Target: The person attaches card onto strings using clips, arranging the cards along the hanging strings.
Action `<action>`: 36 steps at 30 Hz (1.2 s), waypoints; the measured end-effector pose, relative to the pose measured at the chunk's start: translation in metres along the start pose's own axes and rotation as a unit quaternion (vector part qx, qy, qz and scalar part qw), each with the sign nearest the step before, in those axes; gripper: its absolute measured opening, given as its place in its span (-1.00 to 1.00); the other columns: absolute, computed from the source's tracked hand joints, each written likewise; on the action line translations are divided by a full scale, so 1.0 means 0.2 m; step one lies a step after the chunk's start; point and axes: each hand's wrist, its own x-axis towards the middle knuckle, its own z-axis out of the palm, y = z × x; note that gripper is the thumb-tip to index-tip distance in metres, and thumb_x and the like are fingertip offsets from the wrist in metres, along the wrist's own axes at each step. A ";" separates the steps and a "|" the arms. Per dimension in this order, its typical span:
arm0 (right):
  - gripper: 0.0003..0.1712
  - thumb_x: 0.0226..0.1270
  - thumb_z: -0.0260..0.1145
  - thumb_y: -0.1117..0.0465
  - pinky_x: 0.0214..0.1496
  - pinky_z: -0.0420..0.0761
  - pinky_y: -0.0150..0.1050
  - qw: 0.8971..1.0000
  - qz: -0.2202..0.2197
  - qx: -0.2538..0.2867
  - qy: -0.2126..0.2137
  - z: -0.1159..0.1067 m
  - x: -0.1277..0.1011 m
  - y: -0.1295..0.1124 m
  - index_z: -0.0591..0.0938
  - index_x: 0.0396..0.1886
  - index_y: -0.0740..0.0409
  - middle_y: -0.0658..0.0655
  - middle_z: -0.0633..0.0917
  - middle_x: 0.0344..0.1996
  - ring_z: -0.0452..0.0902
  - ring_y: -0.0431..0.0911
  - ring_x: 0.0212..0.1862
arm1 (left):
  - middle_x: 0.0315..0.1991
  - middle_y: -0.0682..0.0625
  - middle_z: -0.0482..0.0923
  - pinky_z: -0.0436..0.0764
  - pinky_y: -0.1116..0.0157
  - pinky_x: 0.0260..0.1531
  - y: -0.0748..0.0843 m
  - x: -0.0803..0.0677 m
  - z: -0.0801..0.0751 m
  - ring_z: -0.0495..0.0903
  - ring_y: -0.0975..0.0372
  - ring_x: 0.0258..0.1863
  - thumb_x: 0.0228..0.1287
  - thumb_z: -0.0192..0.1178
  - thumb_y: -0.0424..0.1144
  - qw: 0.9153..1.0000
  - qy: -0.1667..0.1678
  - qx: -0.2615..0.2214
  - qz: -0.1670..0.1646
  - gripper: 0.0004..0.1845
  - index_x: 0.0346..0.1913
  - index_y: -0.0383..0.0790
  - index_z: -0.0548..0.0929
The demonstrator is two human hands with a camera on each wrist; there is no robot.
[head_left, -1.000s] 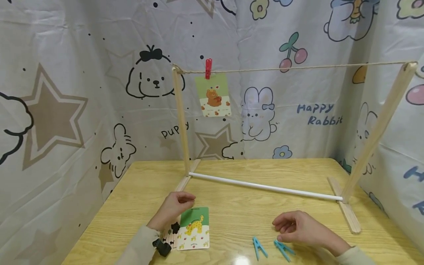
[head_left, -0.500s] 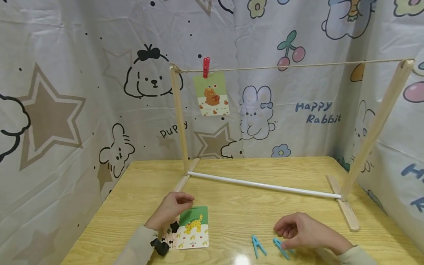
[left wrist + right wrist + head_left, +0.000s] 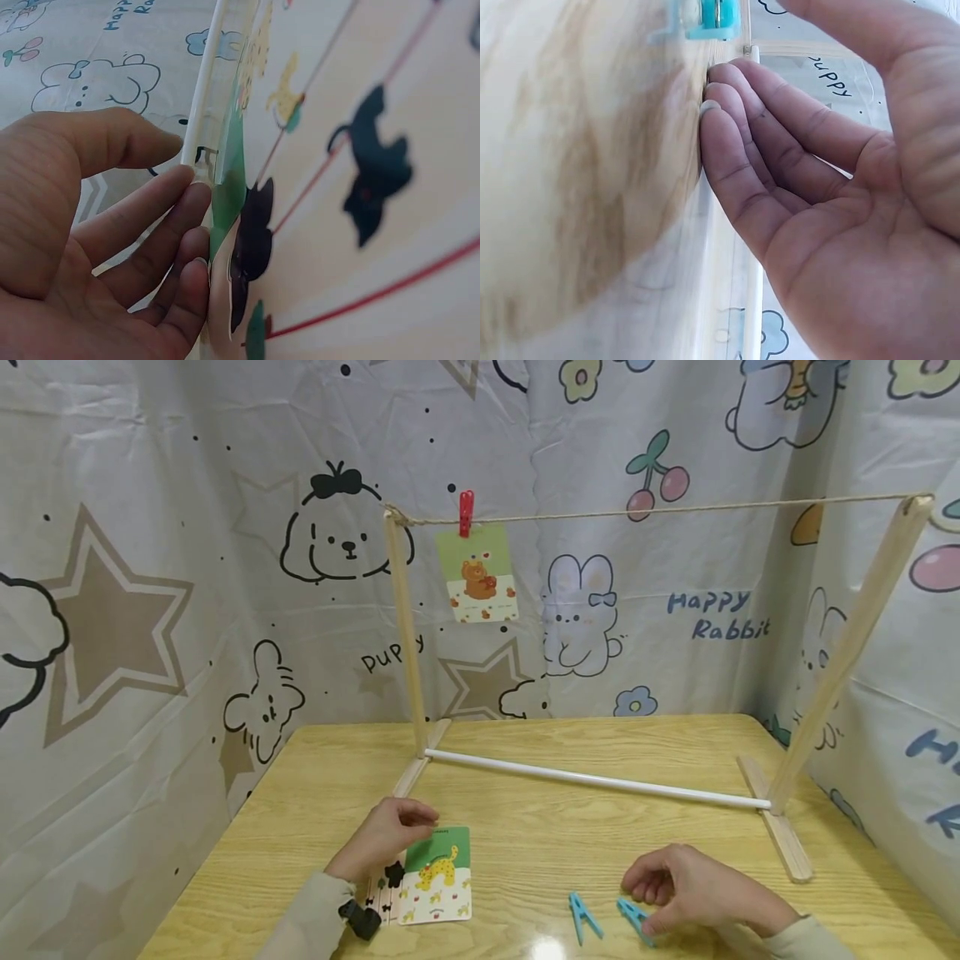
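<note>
My left hand (image 3: 397,831) lies on a small stack of picture cards (image 3: 441,875) on the wooden table (image 3: 540,835). The top card shows a yellow leopard. In the left wrist view its loosely curled fingers (image 3: 161,225) touch the cards' edge (image 3: 229,187), with the thumb apart. My right hand (image 3: 660,889) rests loosely curled beside two blue clothespins. One pin (image 3: 583,917) lies free. The other pin (image 3: 632,917) is partly under the thumb. In the right wrist view the fingertips (image 3: 720,112) touch the table and a blue pin (image 3: 709,16) lies just beyond them.
A wooden frame stands across the table: left post (image 3: 405,627), right post (image 3: 847,652), white base rod (image 3: 600,781) and a string (image 3: 675,510) on top. A red clothespin (image 3: 466,512) holds a bear card (image 3: 478,574) on the string. Cartoon-print cloth walls surround the table.
My right hand has slid a little nearer and down onto the right blue clothespin. The left hand stays on the cards.
</note>
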 end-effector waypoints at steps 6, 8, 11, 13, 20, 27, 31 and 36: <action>-0.57 0.13 0.65 0.18 -0.21 0.65 -0.32 1.000 0.015 -0.015 -0.001 0.00 0.00 -0.01 0.73 -0.02 0.14 0.02 0.71 -0.23 0.59 -0.23 -0.23 | -0.04 -0.06 0.71 0.66 0.28 -0.19 0.01 -0.01 0.00 0.64 0.17 -0.13 0.33 0.39 -0.30 1.000 -0.016 0.005 -0.003 -0.71 0.07 -0.28 0.74; -0.57 0.12 0.65 0.17 -0.22 0.66 -0.31 1.000 0.010 -0.019 -0.001 0.00 0.00 -0.01 0.73 -0.02 0.14 0.02 0.71 -0.24 0.59 -0.24 -0.23 | -0.03 -0.06 0.71 0.65 0.26 -0.19 0.01 -0.01 0.00 0.63 0.16 -0.13 0.30 0.40 -0.30 1.000 -0.023 0.009 -0.001 -0.71 0.06 -0.27 0.75; -0.57 0.12 0.65 0.17 -0.23 0.66 -0.31 1.000 0.001 -0.021 -0.003 0.00 0.00 -0.01 0.72 -0.03 0.13 0.02 0.70 -0.25 0.58 -0.24 -0.24 | -0.01 -0.07 0.69 0.65 0.23 -0.17 0.01 -0.01 0.00 0.62 0.14 -0.13 0.27 0.42 -0.30 0.999 -0.035 0.017 0.006 -0.70 0.05 -0.26 0.75; -0.57 0.11 0.65 0.16 -0.24 0.66 -0.31 1.000 -0.001 -0.025 -0.002 0.00 0.00 0.00 0.73 -0.03 0.12 0.01 0.69 -0.26 0.58 -0.25 -0.24 | 0.00 -0.08 0.68 0.65 0.22 -0.16 0.01 -0.01 0.00 0.62 0.14 -0.13 0.26 0.44 -0.29 0.999 -0.045 0.021 0.010 -0.68 0.06 -0.26 0.74; -0.57 0.07 0.67 0.14 -0.27 0.65 -0.32 0.999 -0.007 -0.032 -0.001 0.01 0.00 -0.01 0.73 -0.06 0.08 -0.01 0.70 -0.30 0.58 -0.27 -0.26 | 0.03 -0.06 0.67 0.62 0.19 -0.12 0.00 -0.01 -0.01 0.60 0.14 -0.10 0.21 0.52 -0.22 0.997 -0.069 0.036 0.020 -0.59 0.10 -0.23 0.72; -0.59 0.05 0.68 0.12 -0.26 0.65 -0.32 0.999 0.006 -0.052 0.008 0.01 0.00 -0.01 0.73 -0.10 0.03 -0.04 0.70 -0.31 0.59 -0.26 -0.26 | 0.01 -0.05 0.67 0.61 0.20 -0.10 0.01 0.00 -0.02 0.60 0.10 -0.07 0.17 0.56 -0.24 0.996 -0.074 0.048 0.026 -0.58 0.08 -0.22 0.72; -0.60 0.06 0.68 0.11 -0.26 0.65 -0.32 0.998 -0.001 -0.064 0.014 0.01 0.00 -0.02 0.74 -0.10 0.03 -0.06 0.70 -0.32 0.59 -0.26 -0.27 | 0.00 -0.04 0.67 0.60 0.20 -0.10 0.01 0.00 -0.02 0.59 0.11 -0.08 0.18 0.55 -0.25 0.996 -0.075 0.050 0.028 -0.61 0.06 -0.20 0.73; -0.61 0.07 0.68 0.13 -0.28 0.65 -0.33 0.998 -0.003 -0.064 0.021 0.02 0.00 -0.02 0.74 -0.11 0.04 -0.07 0.70 -0.33 0.59 -0.27 -0.28 | -0.01 -0.03 0.67 0.61 0.20 -0.11 0.00 0.00 -0.02 0.59 0.11 -0.09 0.17 0.55 -0.28 0.996 -0.075 0.046 0.026 -0.62 0.05 -0.19 0.73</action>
